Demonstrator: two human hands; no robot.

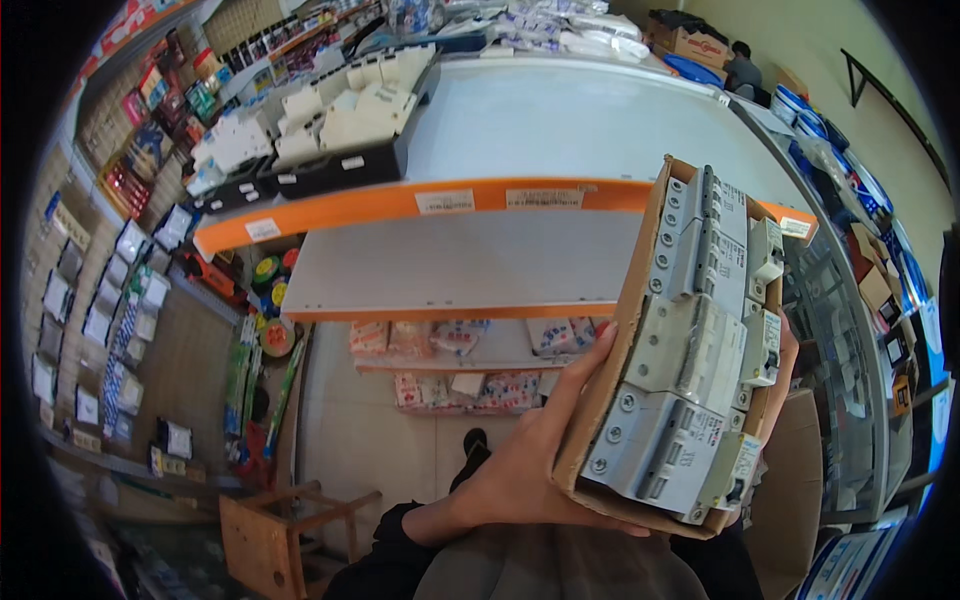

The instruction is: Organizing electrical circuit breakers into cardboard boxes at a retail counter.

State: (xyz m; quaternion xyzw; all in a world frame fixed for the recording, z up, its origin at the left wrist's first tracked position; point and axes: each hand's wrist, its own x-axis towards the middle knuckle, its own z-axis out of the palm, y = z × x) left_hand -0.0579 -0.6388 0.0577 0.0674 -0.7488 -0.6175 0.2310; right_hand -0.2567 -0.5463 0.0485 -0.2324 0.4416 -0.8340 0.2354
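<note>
A long cardboard box packed with grey and white circuit breakers is held up in front of me, tilted, its top open. My left hand grips its near left side, thumb along the cardboard wall and fingers under the bottom. On the far right side, my right hand holds the box; most of that hand is hidden behind it. Several slimmer breakers stand in a row along the right inside edge.
Ahead stands a shelf unit with a grey top and orange edge strips. Black bins of white electrical parts sit on its left. A wooden stool is at lower left, a glass display case at right. Someone is at the back.
</note>
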